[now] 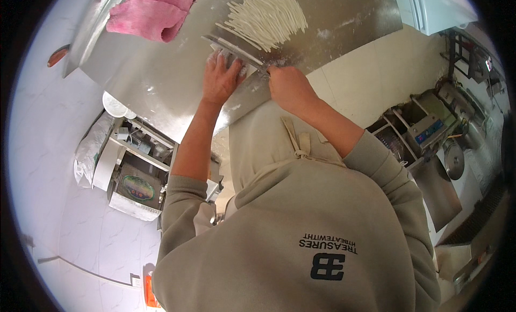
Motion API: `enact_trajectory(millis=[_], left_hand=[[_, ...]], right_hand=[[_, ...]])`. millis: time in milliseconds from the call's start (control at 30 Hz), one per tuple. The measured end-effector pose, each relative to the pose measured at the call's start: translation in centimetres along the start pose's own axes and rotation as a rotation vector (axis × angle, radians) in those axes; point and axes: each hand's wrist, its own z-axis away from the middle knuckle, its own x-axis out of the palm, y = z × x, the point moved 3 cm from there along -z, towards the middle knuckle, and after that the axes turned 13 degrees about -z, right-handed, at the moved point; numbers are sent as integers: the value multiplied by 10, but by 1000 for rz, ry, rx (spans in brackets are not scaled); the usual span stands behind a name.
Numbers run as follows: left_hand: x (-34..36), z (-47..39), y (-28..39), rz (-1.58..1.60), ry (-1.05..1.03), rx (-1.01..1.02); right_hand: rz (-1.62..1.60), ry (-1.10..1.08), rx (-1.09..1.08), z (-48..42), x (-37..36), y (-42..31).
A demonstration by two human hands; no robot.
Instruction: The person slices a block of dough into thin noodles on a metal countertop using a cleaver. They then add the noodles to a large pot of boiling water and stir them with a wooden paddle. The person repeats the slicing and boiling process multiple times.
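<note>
My right hand (291,86) is closed round the handle of a wide-bladed knife (236,49), near the front edge of a floured metal worktop (161,78). The blade runs up and left from that hand, across a piece of pale dough (250,68). Fingers bent, my left hand (222,74) presses on the dough just on the near side of the blade; the dough beneath is mostly hidden. Beyond the blade lies a loose pile of cut noodle strips (268,19), with a few strips close to the knife.
A folded pink cloth (149,17) lies at the worktop's far left. Past its right end stands a pale blue plastic container (437,9). Below left are white bowls (115,105) and a shelf unit (141,150) with kitchen items. A metal pot lid (454,158) is at the right.
</note>
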Motion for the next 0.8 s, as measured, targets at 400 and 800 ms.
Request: enact_trajectory(millis=[400,800], left_hand=[[0,2,0,34,-26,-44],[-1,2,2,0,15,-3]], right_hand=[[-63,178,-55,-54,-11,-17],[39,54,-49,-30,15,0]])
